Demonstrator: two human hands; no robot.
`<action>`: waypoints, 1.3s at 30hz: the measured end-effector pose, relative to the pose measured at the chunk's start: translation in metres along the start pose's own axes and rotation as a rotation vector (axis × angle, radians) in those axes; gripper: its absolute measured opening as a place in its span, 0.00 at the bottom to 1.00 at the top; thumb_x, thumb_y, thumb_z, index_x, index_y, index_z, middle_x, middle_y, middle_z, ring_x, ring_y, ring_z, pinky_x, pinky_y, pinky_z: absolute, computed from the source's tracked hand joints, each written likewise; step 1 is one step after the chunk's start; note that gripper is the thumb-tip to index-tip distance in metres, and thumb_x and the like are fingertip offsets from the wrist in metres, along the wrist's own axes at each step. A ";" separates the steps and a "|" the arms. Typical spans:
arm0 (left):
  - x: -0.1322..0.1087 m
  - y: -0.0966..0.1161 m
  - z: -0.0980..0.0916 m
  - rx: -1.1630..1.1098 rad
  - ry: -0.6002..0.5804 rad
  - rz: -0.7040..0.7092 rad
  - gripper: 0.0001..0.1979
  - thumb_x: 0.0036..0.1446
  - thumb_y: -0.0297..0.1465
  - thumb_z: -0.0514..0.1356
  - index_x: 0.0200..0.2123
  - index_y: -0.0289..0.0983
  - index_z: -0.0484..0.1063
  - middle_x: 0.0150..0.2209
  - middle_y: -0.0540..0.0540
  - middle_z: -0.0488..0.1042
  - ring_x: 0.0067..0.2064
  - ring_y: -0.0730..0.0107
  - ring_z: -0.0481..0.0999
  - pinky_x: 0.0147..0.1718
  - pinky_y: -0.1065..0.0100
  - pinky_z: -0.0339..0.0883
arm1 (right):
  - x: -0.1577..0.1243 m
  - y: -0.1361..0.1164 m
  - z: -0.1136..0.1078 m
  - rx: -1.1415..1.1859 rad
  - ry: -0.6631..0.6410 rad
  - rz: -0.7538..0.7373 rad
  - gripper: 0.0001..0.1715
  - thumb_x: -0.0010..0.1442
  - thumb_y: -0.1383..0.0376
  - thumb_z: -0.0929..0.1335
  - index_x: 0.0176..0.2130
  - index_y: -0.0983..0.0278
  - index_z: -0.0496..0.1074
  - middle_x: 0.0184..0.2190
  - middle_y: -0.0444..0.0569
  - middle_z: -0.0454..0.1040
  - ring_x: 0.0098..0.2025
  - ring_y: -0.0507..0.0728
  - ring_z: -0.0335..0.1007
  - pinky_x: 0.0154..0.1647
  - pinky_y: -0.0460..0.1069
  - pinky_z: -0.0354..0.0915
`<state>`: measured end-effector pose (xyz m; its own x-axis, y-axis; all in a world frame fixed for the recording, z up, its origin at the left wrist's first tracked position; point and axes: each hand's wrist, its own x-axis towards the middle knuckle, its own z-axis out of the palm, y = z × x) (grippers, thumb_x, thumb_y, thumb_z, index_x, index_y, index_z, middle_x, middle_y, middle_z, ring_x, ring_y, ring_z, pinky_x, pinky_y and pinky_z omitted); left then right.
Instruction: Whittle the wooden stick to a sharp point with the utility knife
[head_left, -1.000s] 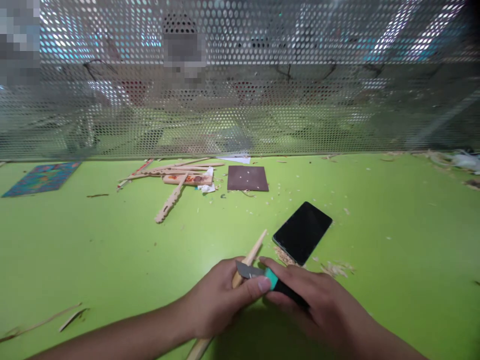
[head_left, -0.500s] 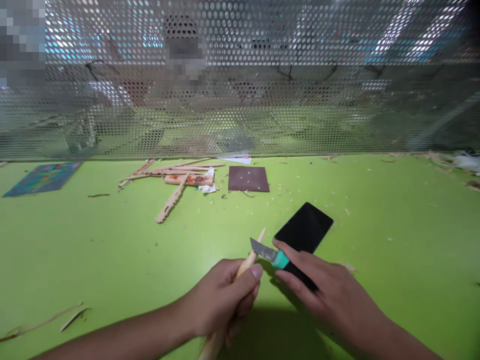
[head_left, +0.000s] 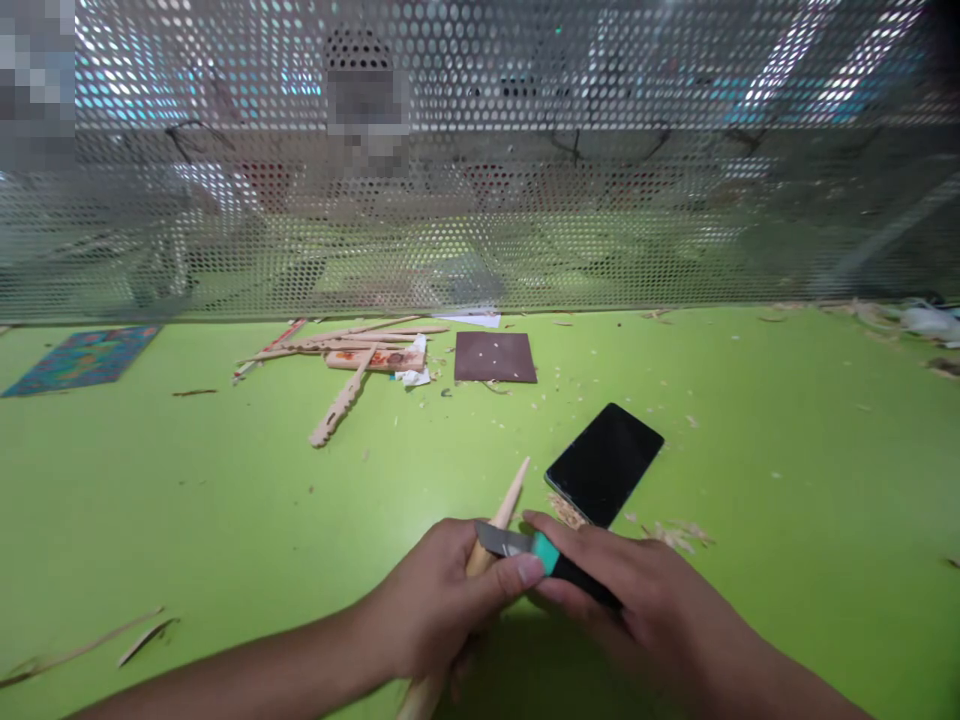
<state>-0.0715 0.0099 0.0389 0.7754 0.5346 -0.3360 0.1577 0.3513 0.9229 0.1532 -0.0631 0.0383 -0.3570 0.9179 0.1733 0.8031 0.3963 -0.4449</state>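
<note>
Left hand (head_left: pixel 450 600) wrapped around the stick (head_left: pixel 513 494); its tip juts past my fingers. Right hand (head_left: pixel 645 595), fingers curled, grips the knife (head_left: pixel 546 554), blade across the stick beyond my left thumb. Shavings (head_left: pixel 564 509), then phone (head_left: pixel 604 464), farther out.

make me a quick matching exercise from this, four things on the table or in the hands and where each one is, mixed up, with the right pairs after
1. knife
2. pointed wooden stick
3. phone
4. brown sheet

A. lying just beyond the right hand
B. lying near the mesh panel
C. gripped in the right hand
D. gripped in the left hand

Pairs: 1-C, 2-D, 3-A, 4-B
</note>
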 end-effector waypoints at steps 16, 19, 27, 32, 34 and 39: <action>-0.001 -0.001 0.004 0.052 0.078 0.035 0.21 0.65 0.50 0.62 0.36 0.36 0.69 0.26 0.54 0.61 0.26 0.75 0.59 0.24 0.74 0.53 | 0.003 0.007 -0.006 -0.203 0.108 0.030 0.30 0.78 0.51 0.55 0.63 0.64 0.70 0.32 0.48 0.82 0.25 0.56 0.79 0.22 0.49 0.72; -0.001 0.000 0.004 0.090 0.087 0.049 0.22 0.66 0.50 0.60 0.39 0.35 0.72 0.27 0.53 0.63 0.27 0.74 0.61 0.25 0.73 0.54 | 0.003 0.005 -0.005 -0.067 -0.002 0.020 0.29 0.77 0.51 0.56 0.63 0.63 0.72 0.41 0.52 0.85 0.34 0.59 0.83 0.32 0.53 0.78; 0.004 -0.003 0.011 0.092 0.227 0.034 0.23 0.64 0.51 0.62 0.32 0.35 0.70 0.26 0.53 0.60 0.28 0.74 0.58 0.26 0.73 0.53 | 0.002 0.002 0.006 -0.132 0.051 -0.003 0.30 0.78 0.52 0.56 0.62 0.66 0.72 0.43 0.56 0.84 0.32 0.62 0.84 0.35 0.57 0.80; 0.005 -0.006 0.013 0.053 0.252 -0.038 0.27 0.63 0.56 0.60 0.29 0.38 0.64 0.21 0.57 0.54 0.22 0.77 0.52 0.19 0.73 0.48 | 0.006 -0.004 0.009 -0.269 0.183 0.001 0.31 0.78 0.52 0.54 0.60 0.66 0.73 0.36 0.53 0.84 0.27 0.58 0.82 0.24 0.51 0.74; 0.004 -0.007 0.013 0.034 0.248 -0.052 0.28 0.63 0.58 0.58 0.31 0.38 0.64 0.20 0.58 0.56 0.20 0.78 0.53 0.17 0.74 0.49 | 0.008 -0.002 0.008 -0.322 0.215 0.045 0.32 0.78 0.50 0.53 0.61 0.65 0.72 0.31 0.49 0.81 0.23 0.57 0.78 0.19 0.49 0.69; 0.003 -0.005 0.007 0.010 0.149 -0.040 0.28 0.64 0.57 0.58 0.29 0.38 0.63 0.19 0.57 0.61 0.17 0.79 0.56 0.16 0.75 0.53 | 0.006 0.010 0.002 -0.278 0.183 0.073 0.31 0.78 0.50 0.56 0.64 0.64 0.70 0.33 0.49 0.81 0.24 0.57 0.78 0.19 0.49 0.68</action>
<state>-0.0657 0.0042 0.0342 0.6689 0.6290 -0.3961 0.1933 0.3674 0.9098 0.1580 -0.0533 0.0328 -0.2221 0.9225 0.3158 0.9319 0.2961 -0.2094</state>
